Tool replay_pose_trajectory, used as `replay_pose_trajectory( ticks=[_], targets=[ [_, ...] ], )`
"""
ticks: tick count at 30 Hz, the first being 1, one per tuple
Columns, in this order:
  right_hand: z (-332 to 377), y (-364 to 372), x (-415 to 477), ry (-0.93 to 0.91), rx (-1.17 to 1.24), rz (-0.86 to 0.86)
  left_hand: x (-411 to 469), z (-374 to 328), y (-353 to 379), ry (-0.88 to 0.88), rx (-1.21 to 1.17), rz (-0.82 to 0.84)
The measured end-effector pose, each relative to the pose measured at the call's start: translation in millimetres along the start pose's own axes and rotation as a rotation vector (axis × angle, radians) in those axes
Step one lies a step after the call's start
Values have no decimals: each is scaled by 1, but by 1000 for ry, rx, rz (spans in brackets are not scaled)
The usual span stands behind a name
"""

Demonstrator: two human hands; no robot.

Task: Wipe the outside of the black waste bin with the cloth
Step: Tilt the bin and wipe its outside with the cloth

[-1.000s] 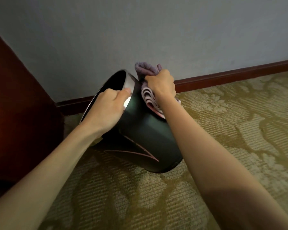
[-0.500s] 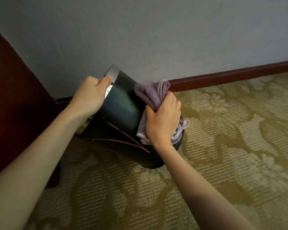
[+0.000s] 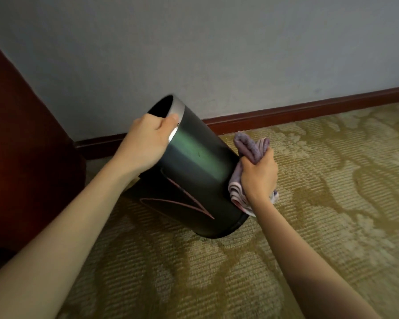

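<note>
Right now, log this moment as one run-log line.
left hand: grips rim of waste bin | waste bin: tilted on carpet | right hand: holds cloth against its side near base | phase: wiping outside

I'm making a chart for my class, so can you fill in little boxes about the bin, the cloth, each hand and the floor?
bin: black waste bin, tilted, mouth leaning toward the wall
top: silver rim
left hand: grips the rim, thumb on the outside
right hand: holds the cloth against the bin's lower right side
cloth look: purple and pink, bunched up
floor: patterned green-gold carpet
behind: dark red skirting board along the wall
</note>
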State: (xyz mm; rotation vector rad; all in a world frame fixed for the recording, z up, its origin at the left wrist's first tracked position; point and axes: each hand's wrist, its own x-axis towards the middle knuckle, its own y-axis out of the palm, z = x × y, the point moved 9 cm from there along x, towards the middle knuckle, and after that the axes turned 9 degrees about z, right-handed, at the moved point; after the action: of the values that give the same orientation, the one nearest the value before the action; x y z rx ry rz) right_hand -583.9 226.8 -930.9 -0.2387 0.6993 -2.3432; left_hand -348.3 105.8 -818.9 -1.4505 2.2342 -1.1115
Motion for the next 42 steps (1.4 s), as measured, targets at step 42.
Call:
replay_pose_trajectory(
  ticks=[42],
  targets=[
    [-189, -48, -35, 402, 631, 11, -116, -113, 121, 871, 617, 313]
  ],
)
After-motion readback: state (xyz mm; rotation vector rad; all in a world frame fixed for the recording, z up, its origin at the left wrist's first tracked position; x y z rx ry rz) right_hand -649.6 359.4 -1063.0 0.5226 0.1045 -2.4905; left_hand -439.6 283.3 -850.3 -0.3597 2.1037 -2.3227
